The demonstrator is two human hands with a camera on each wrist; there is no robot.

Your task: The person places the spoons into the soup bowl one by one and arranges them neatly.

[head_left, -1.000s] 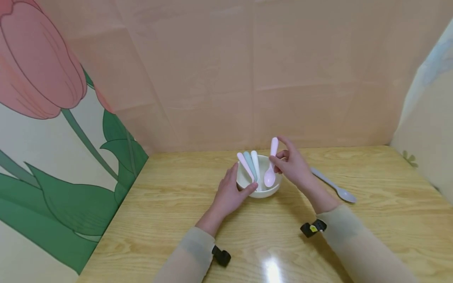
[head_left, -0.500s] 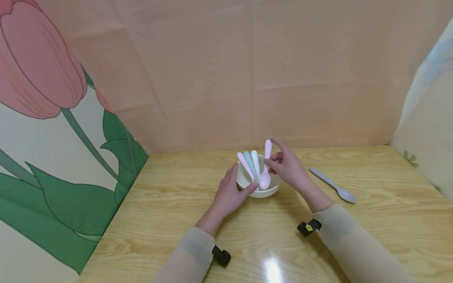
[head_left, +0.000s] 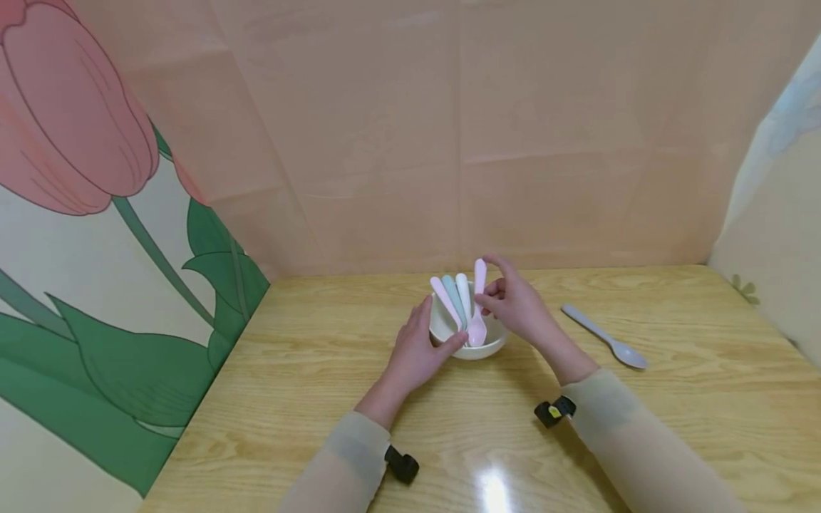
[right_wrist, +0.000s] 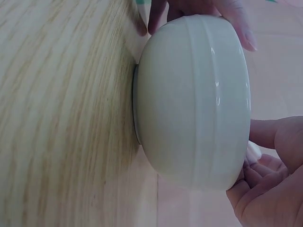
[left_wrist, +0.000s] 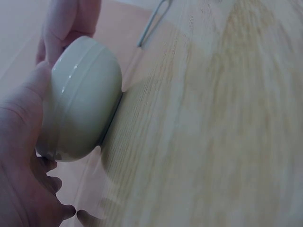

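My left hand (head_left: 420, 353) grips the white bowl (head_left: 477, 353) from the left, thumb at its near rim and fingers around its side. Leaning in the bowl, handles up, are a pink spoon (head_left: 442, 293), a blue-green spoon (head_left: 451, 288) and a white spoon (head_left: 462, 288). Another pink spoon (head_left: 477, 331) is pinched in my right hand (head_left: 518, 306), tilted with its scoop down inside the bowl beside the white one. Both wrist views show the bowl (left_wrist: 85, 104) side-on, its wall hiding the spoons' lower ends. In the right wrist view my right hand (right_wrist: 274, 184) is at the rim.
A grey spoon (head_left: 603, 335) lies on the wooden table (head_left: 288, 427) to the right of the bowl. Behind the table hangs a plain pinkish-brown backdrop (head_left: 385, 142). A tulip-printed sheet (head_left: 83, 121) stands at the left, and a pale sheet (head_left: 776, 235) at the right.
My right hand has moved left and slightly down, bringing the pinched pink spoon from the bowl's right side to beside the white spoon. My left hand and the bowl stay put.
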